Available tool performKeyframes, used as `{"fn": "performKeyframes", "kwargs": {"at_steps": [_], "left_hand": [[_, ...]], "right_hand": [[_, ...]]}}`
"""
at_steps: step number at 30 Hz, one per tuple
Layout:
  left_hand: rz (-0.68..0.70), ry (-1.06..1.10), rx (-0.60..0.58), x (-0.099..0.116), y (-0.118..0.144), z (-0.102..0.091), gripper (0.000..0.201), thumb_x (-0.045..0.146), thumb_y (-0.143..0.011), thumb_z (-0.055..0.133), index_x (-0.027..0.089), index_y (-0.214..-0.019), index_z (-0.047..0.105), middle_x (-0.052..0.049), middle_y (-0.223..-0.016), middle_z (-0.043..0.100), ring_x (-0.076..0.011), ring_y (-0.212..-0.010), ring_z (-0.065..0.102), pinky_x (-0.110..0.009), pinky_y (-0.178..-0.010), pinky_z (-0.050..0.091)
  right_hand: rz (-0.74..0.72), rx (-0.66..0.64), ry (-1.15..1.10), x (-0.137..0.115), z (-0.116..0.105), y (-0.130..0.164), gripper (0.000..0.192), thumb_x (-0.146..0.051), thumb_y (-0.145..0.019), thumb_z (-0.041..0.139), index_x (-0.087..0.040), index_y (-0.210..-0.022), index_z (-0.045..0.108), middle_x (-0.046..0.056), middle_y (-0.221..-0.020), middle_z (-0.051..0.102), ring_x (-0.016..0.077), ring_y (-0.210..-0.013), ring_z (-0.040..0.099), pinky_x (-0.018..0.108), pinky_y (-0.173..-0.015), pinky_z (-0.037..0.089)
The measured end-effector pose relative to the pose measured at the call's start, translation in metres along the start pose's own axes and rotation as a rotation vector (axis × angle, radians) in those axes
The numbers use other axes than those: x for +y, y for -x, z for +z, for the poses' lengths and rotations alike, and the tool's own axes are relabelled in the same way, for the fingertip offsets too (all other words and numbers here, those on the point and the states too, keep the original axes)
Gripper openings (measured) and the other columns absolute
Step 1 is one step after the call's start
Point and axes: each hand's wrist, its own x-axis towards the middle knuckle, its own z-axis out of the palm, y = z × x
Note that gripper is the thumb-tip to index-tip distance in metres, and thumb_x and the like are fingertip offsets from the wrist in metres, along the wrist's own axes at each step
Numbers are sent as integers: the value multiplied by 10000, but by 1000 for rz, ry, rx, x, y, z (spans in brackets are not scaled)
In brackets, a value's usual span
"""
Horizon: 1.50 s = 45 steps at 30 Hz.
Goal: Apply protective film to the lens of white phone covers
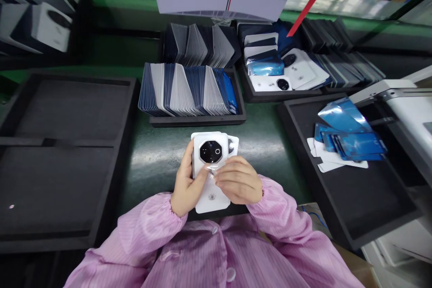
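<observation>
I hold a white phone back cover (209, 198) with a black octagonal camera ring upright over the green bench, close to my chest. My left hand (186, 184) grips its left edge, thumb across the face. My right hand (239, 181) pinches a thin clear film at the cover's middle, just below the camera ring. A second white piece shows behind the cover at its right. Both sleeves are pink.
A black tray (199, 120) packed with upright grey and blue covers stands just beyond my hands. Another tray (256, 94) at back right holds white covers and blue films. A black tray (371, 198) on the right holds peeled blue films. A large black tray (67, 144) lies left.
</observation>
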Motion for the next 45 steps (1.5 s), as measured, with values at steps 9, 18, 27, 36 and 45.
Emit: {"fn": "performKeyframes", "kwargs": {"at_steps": [9,18,27,36,45], "left_hand": [[12,-3,-6,-1,0,0,587,266,-876,581,275,-1421,364,-75,-1470,434,-244,-1349,415,-390,-1128,325],[-7,0,5,-1,0,1,591,287,-870,587,268,-1421,373,-84,-1479,424,-260,-1360,401,-407,-1136,309],[3,5,0,-4,1,0,603,274,-867,589,278,-1426,363,-77,-1493,404,-259,-1374,380,-411,-1148,290],[-108,48,-2,-2,2,2,615,311,-869,581,266,-1432,339,-91,-1489,407,-274,-1364,394,-434,-1127,330],[-426,330,-257,8,-1,3,703,315,-813,659,260,-1429,327,-106,-1357,550,-257,-1099,622,-362,-860,547]], "right_hand": [[15,-13,-37,0,0,3,192,-119,-811,628,-214,-978,629,20,-834,743,155,-835,696,348,-789,553],[18,-24,-29,0,0,3,206,-130,-820,614,-227,-1001,618,11,-840,742,144,-833,689,338,-796,555],[45,-8,-2,-1,-2,1,169,-138,-843,576,-215,-991,607,32,-835,749,158,-823,707,355,-779,557],[331,28,134,2,2,5,548,-131,-798,631,-243,-1305,455,108,-1170,667,264,-1172,593,508,-971,482],[909,45,-157,10,-5,5,334,-307,-867,593,-230,-1186,532,98,-1279,568,237,-1195,546,427,-1027,434]]}}
